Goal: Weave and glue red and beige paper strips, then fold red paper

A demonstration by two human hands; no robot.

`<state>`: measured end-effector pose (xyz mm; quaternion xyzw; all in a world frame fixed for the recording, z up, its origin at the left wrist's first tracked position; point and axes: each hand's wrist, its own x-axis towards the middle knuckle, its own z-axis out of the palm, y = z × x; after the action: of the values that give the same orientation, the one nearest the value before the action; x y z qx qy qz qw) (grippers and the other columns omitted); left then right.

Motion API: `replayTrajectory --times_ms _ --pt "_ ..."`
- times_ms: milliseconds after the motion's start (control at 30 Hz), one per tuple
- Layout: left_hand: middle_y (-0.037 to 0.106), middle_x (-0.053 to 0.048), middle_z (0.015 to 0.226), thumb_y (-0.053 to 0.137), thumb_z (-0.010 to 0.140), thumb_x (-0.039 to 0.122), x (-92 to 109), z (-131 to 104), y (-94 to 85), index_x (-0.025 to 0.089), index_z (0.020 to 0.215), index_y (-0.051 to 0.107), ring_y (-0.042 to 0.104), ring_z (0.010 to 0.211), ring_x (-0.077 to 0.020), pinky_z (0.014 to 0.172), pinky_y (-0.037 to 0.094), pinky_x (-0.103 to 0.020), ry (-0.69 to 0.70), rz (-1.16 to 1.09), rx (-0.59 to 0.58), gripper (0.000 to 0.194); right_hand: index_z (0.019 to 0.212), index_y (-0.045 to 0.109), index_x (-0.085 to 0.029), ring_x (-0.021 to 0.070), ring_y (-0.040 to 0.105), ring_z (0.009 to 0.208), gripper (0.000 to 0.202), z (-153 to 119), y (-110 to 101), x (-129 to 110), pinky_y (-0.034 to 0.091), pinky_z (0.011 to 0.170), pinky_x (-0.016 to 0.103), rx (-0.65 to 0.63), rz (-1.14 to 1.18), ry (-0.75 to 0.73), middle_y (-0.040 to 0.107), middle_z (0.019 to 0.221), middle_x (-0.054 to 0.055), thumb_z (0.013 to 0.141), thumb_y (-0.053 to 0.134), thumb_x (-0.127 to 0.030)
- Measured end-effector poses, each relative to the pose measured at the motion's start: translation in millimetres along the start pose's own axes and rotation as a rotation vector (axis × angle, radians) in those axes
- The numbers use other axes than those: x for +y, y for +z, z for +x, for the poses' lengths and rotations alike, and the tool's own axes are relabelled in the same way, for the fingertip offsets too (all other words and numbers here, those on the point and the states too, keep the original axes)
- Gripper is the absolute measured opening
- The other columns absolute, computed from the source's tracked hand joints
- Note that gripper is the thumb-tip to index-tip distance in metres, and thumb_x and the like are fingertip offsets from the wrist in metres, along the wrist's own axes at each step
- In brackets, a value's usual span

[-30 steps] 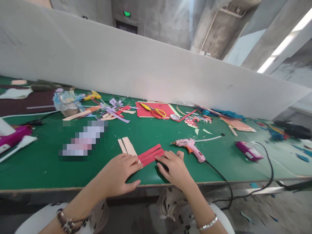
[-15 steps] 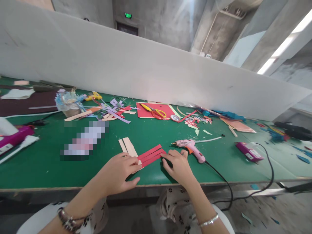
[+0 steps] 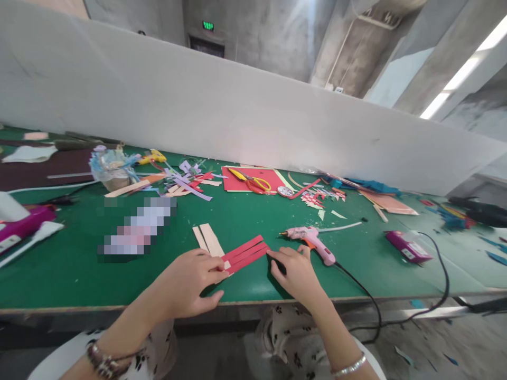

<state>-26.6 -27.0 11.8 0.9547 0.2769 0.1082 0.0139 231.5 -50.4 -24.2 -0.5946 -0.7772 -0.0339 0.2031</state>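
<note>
Several red paper strips [image 3: 246, 255] lie side by side, crossing pale peach paper strips [image 3: 209, 240] near the table's front edge. At the crossing, my left hand [image 3: 194, 279] rests its fingertips on the strips, with the thumb held apart. The fingers cover part of the crossing. My right hand [image 3: 295, 269] is open, its index fingertip at the right end of the red strips and its thumb away from them. Just beyond that hand, a pink hot glue gun [image 3: 311, 241] lies on the green table [image 3: 158, 285].
Yellow and red-handled scissors [image 3: 253, 181] lie on red sheets at the back, beside a small round tin [image 3: 285, 191]. Paper scraps [image 3: 190, 182] are heaped back left. A purple box [image 3: 407, 246] stands right, its black cable hanging over the edge. A white partition [image 3: 237, 116] runs behind.
My right hand has slid slightly right, towards the tips of the red strips. The strips' right ends lie a little closer together. My left hand has barely moved.
</note>
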Motion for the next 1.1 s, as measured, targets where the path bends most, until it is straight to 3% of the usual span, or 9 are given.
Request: replayTrajectory --times_ms 200,333,467,633,767,867,933,1000,1100 --pt "0.069 -0.003 0.094 0.045 0.079 0.030 -3.3 -2.7 2.1 0.023 0.095 0.067 0.062 0.082 -0.0191 0.081 0.044 -0.033 0.065 0.008 0.031 0.028 0.093 0.066 -0.023 0.0121 0.055 0.072 0.024 2.2 -1.1 -2.6 0.020 0.077 0.032 0.011 -0.004 -0.007 0.064 0.075 0.000 0.079 0.047 -0.017" --pt "0.068 -0.003 0.102 0.047 0.079 0.028 -7.0 -8.5 4.6 0.025 0.098 0.067 0.063 0.085 -0.0198 0.083 0.045 -0.034 0.079 -0.007 0.067 0.028 0.098 0.064 -0.022 0.0118 0.055 0.073 0.025 -1.4 -0.4 -2.2 0.022 0.076 0.030 0.022 -0.022 -0.020 0.063 0.077 0.001 0.081 0.047 -0.018" --pt "0.064 -0.005 0.111 0.047 0.078 0.026 -8.7 -15.9 4.4 0.024 0.103 0.065 0.060 0.095 -0.0216 0.085 0.045 -0.034 0.064 -0.004 0.015 0.031 0.100 0.063 -0.022 0.0114 0.055 0.073 0.026 -5.9 -0.6 -0.7 0.022 0.075 0.029 0.051 0.011 -0.046 0.064 0.079 0.001 0.081 0.045 -0.018" --pt "0.045 -0.002 0.135 0.048 0.078 0.026 -11.8 -31.4 9.6 0.030 0.132 0.038 0.053 0.110 -0.0218 0.094 0.039 -0.034 0.015 0.000 -0.087 0.056 0.094 0.061 -0.021 0.0115 0.055 0.068 0.022 -9.2 -7.9 19.9 0.025 0.076 0.029 0.228 0.062 0.057 0.065 0.080 0.000 0.082 0.042 -0.019" --pt "0.028 -0.002 0.144 0.053 0.074 0.037 -11.9 -37.0 16.5 0.030 0.140 0.013 0.037 0.126 -0.0246 0.107 0.020 -0.042 -0.016 0.030 -0.116 0.077 0.094 0.058 -0.020 0.0167 0.054 0.077 0.019 -13.7 -16.3 53.5 0.029 0.074 0.030 0.299 -0.123 0.269 0.062 0.085 0.003 0.081 0.044 -0.024" --pt "0.022 -0.005 0.146 0.053 0.073 0.048 -10.9 -35.7 17.7 0.026 0.141 0.002 0.031 0.129 -0.0246 0.109 0.013 -0.043 -0.059 0.037 -0.124 0.088 0.102 0.055 -0.019 0.0229 0.051 0.085 0.026 -19.7 -17.5 77.7 0.030 0.067 0.030 0.228 -0.329 0.450 0.059 0.090 0.007 0.079 0.049 -0.031" --pt "0.023 -0.005 0.146 0.051 0.075 0.049 -10.8 -34.1 16.8 0.026 0.141 0.002 0.031 0.129 -0.0233 0.108 0.013 -0.042 -0.076 0.031 -0.155 0.086 0.099 0.055 -0.018 0.0220 0.052 0.082 0.024 -23.3 -15.2 89.9 0.031 0.063 0.028 0.118 -0.332 0.470 0.057 0.089 0.008 0.081 0.047 -0.032" --pt "0.025 -0.005 0.145 0.050 0.076 0.049 -11.1 -32.1 15.8 0.027 0.141 0.007 0.034 0.128 -0.0229 0.107 0.016 -0.042 -0.080 0.028 -0.171 0.081 0.093 0.054 -0.018 0.0185 0.052 0.075 0.020 -25.2 -11.6 98.6 0.032 0.061 0.027 0.029 -0.255 0.445 0.056 0.087 0.006 0.084 0.042 -0.032" --pt "0.039 -0.007 0.139 0.052 0.076 0.046 -9.7 -27.9 15.1 0.026 0.138 0.025 0.042 0.121 -0.0243 0.103 0.025 -0.040 -0.066 0.039 -0.082 0.070 0.091 0.050 -0.018 0.0170 0.053 0.074 0.018 -24.8 -7.0 107.6 0.034 0.061 0.026 0.014 -0.205 0.436 0.056 0.087 0.006 0.087 0.038 -0.030"
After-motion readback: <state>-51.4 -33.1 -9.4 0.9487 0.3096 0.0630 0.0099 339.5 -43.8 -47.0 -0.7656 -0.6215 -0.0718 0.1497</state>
